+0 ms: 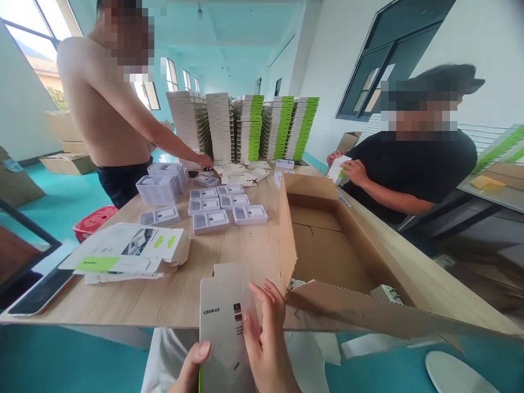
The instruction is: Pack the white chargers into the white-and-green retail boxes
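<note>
A white product box (223, 327) printed "CEUKAZ" stands upright before me at the table's near edge, its top flap up. My left hand (191, 367) grips its lower left side, thumb on the front. Along the right side lies my right hand (268, 335), fingers stretched out and apart, touching the carton's edge; the fingertips are slightly blurred. Left of the box is a pile of flattened white-and-green boxes (135, 254). To the right stands an open brown cardboard carton (327, 218) with a small white item (387, 293) in its near corner.
Several plastic trays (210, 219) sit mid-table, near stacked trays (158, 188). Tall box stacks (249, 128) rise at the back. A phone (43, 292) lies at the left edge. One person (118, 103) reaches over the table; another (413, 158) holds a white box (338, 168).
</note>
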{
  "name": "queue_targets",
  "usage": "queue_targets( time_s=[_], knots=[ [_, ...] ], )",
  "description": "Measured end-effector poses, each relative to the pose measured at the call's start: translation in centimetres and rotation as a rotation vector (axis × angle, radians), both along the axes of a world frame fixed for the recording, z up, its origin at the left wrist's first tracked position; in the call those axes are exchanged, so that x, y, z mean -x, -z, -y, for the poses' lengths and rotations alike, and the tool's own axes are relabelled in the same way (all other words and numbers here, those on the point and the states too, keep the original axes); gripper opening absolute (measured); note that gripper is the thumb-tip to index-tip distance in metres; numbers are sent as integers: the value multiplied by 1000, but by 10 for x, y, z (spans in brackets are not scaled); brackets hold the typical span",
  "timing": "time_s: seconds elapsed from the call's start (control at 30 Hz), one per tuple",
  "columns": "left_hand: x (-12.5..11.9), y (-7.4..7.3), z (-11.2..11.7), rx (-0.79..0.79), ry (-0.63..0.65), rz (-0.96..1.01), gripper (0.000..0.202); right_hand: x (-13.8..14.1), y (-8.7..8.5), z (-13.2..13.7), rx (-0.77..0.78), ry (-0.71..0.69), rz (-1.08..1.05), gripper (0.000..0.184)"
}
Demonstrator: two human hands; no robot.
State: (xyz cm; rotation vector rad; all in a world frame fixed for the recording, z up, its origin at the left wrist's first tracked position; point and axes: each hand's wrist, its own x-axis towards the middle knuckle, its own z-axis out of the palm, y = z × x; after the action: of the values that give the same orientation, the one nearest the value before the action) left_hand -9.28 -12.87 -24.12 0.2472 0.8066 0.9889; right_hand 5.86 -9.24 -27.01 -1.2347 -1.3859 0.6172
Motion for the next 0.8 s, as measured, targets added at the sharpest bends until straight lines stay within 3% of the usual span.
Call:
queue_targets(
  time_s=[0.07, 0.13, 0.2, 0.37, 0.5, 0.67, 0.8],
  knots=[
    [4, 4, 1, -40, 116, 34, 76, -10, -9, -4, -57, -116, 114, 46],
    [8, 6, -4, -113, 230, 30, 69, -21, -29, -14, 29, -323, 135, 58],
    [11, 5, -12, -252, 320, -23, 66, -30, -53, -28, 124, -436, 101, 61],
    [9, 5, -25, -532, 508, -144, 80, -42, -97, -55, 338, -575, 76, 35],
    [5, 21, -18, -528, 579, -123, 89, -45, -107, -60, 353, -734, 300, 22],
    [5, 51, -4, -496, 577, -54, 87, -51, -111, -59, 394, -765, 383, 19],
    [3, 55, -1, -459, 503, 16, 82, -51, -116, -59, 364, -816, 455, 19]
  ],
)
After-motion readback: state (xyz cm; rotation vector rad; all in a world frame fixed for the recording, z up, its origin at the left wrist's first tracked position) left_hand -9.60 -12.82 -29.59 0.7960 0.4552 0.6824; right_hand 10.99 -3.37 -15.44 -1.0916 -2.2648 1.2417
